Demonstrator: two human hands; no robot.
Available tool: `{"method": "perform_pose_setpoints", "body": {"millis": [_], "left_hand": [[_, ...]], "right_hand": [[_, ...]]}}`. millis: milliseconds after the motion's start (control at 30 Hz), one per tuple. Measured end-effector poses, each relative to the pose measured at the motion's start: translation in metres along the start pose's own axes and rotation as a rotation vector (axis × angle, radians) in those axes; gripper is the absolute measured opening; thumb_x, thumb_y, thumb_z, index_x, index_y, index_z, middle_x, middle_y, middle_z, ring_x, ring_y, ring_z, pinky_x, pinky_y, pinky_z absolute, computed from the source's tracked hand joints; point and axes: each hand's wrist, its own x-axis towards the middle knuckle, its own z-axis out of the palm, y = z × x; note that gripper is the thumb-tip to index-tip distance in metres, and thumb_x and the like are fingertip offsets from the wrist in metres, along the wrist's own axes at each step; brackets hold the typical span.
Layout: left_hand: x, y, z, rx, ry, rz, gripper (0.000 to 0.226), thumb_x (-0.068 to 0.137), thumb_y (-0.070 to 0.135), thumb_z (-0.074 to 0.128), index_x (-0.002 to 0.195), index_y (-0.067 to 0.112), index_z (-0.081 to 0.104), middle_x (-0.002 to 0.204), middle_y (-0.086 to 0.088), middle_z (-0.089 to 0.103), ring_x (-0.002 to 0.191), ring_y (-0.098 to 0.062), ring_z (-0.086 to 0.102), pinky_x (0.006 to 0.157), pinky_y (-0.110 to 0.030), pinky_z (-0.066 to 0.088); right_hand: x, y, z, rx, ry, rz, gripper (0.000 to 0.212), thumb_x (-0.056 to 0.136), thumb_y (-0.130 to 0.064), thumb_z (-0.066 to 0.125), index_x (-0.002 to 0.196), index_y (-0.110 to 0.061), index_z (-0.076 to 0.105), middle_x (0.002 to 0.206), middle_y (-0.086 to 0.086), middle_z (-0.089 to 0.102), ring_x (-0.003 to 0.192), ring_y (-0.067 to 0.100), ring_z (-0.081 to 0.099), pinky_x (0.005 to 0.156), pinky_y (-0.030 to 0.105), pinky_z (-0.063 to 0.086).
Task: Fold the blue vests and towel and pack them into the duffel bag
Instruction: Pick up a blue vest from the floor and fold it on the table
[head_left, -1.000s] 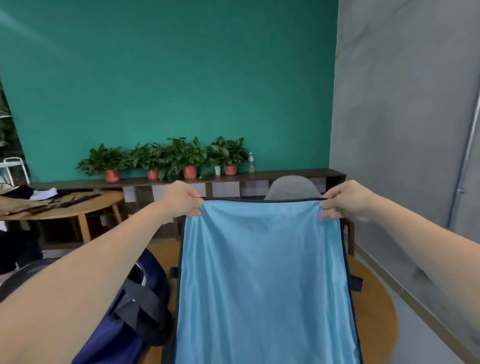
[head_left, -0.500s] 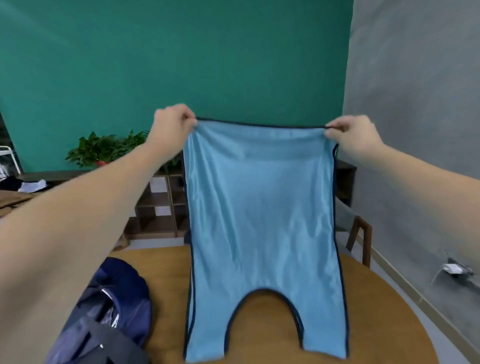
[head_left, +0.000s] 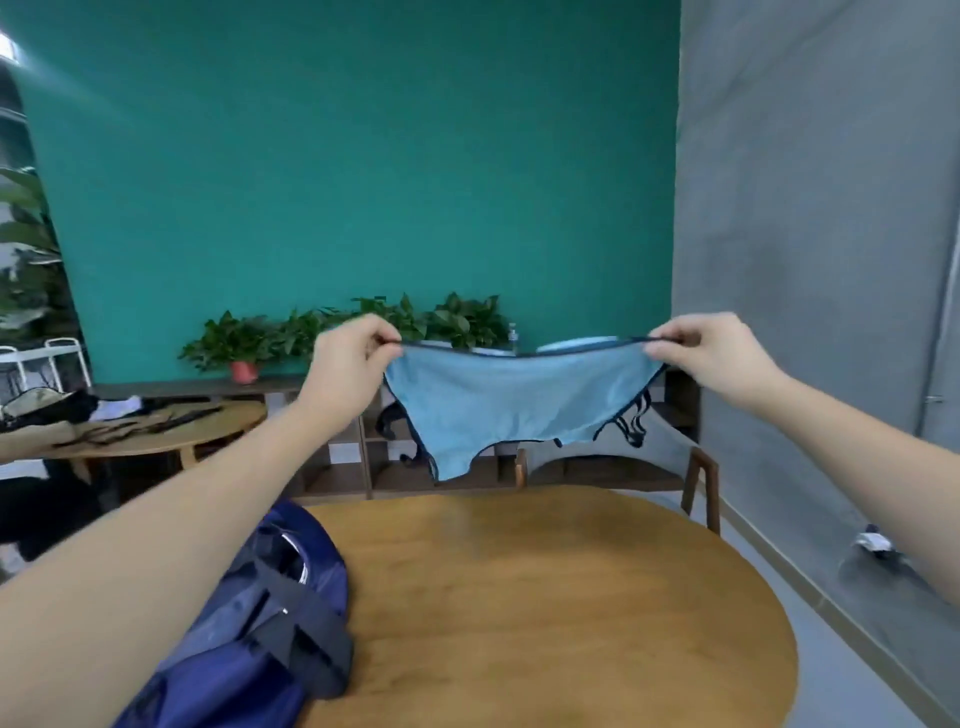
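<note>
**Vest swung out flat, ready to lay down**

Near left on worktop (head_left: 545, 597): open duffel bag (head_left: 260, 613). Beyond, left hand (head_left: 345, 366) and right hand (head_left: 711, 358) each pinching a hem corner of blue vest (head_left: 498, 405), now flung forward and raised, no longer hanging. Chair (head_left: 696, 467) behind; landing area unobstructed.
</note>
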Motion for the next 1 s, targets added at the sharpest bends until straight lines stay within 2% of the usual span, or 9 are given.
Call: {"method": "perform_pose_setpoints", "body": {"millis": [133,200,367,467,600,733,833,900,1000], "left_hand": [[-0.118,-0.008,0.012,0.013,-0.226,-0.074,0.015,0.091,0.012,0.07,0.089,0.026,0.069,0.082,0.019,0.064,0.075,0.009,0.057,0.069,-0.001,0.038],[-0.173,-0.012,0.019,0.033,-0.347,-0.106,0.015,0.091,0.014,0.071,0.088,0.029,0.072,0.084,0.014,0.066,0.076,0.003,0.059,0.069,-0.004,0.039],[-0.263,-0.009,0.021,0.007,-0.517,-0.175,0.018,0.091,0.021,0.071,0.084,0.037,0.072,0.086,0.012,0.067,0.085,-0.008,0.059,0.083,-0.026,0.048],[-0.291,-0.005,0.015,-0.044,-0.548,-0.222,0.013,0.092,0.022,0.069,0.081,0.027,0.072,0.082,0.011,0.07,0.083,-0.01,0.063,0.081,-0.031,0.052],[-0.299,-0.001,0.007,-0.15,-0.566,-0.235,0.017,0.095,0.026,0.066,0.079,0.028,0.069,0.08,0.01,0.071,0.081,-0.013,0.066,0.078,-0.031,0.052],[-0.282,0.001,0.013,-0.241,-0.502,-0.248,0.011,0.095,0.027,0.067,0.086,0.031,0.073,0.087,0.018,0.073,0.087,-0.001,0.066,0.08,-0.019,0.05],[-0.263,-0.009,0.031,-0.24,-0.456,-0.253,0.008,0.096,0.028,0.067,0.093,0.03,0.074,0.092,0.021,0.073,0.092,0.0,0.065,0.082,-0.018,0.049],[-0.245,-0.019,0.049,-0.232,-0.423,-0.24,0.009,0.097,0.027,0.066,0.093,0.027,0.074,0.092,0.018,0.073,0.092,-0.002,0.065,0.082,-0.02,0.048],[-0.209,-0.036,0.081,-0.176,-0.401,-0.204,0.009,0.098,0.028,0.064,0.092,0.03,0.071,0.091,0.019,0.071,0.091,0.001,0.063,0.079,-0.017,0.045]], "right_hand": [[-0.098,0.023,0.004,-0.041,-0.225,0.137,0.005,0.085,-0.024,0.08,0.085,-0.02,0.079,0.08,-0.009,0.074,0.081,0.011,0.069,0.08,0.034,0.055],[-0.144,0.034,0.008,-0.048,-0.307,0.219,0.005,0.084,-0.025,0.081,0.08,-0.025,0.079,0.076,-0.007,0.075,0.078,0.016,0.07,0.08,0.04,0.055],[-0.231,0.049,0.017,-0.079,-0.391,0.296,0.012,0.083,-0.021,0.082,0.073,-0.027,0.078,0.072,-0.011,0.074,0.081,0.017,0.07,0.079,0.034,0.053],[-0.262,0.051,0.014,-0.046,-0.443,0.345,0.008,0.083,-0.021,0.082,0.076,-0.022,0.078,0.071,-0.004,0.074,0.071,0.014,0.067,0.076,0.037,0.057],[-0.275,0.047,0.0,0.039,-0.54,0.395,0.013,0.083,-0.024,0.083,0.085,-0.012,0.078,0.065,0.007,0.072,0.054,0.015,0.061,0.051,0.026,0.044],[-0.259,0.054,-0.005,0.024,-0.525,0.439,0.016,0.083,-0.027,0.082,0.091,-0.014,0.077,0.059,0.002,0.067,0.045,0.017,0.052,0.045,0.021,0.04],[-0.236,0.07,0.007,-0.032,-0.483,0.446,0.017,0.081,-0.034,0.082,0.088,-0.02,0.078,0.068,-0.002,0.072,0.054,0.015,0.059,0.05,0.02,0.047],[-0.215,0.083,0.02,-0.051,-0.439,0.435,0.014,0.079,-0.039,0.084,0.084,-0.026,0.079,0.079,-0.007,0.074,0.073,0.011,0.068,0.064,0.021,0.051],[-0.177,0.099,0.044,-0.055,-0.365,0.43,0.013,0.079,-0.041,0.083,0.078,-0.03,0.077,0.085,-0.012,0.072,0.085,0.008,0.066,0.075,0.027,0.051]]}}
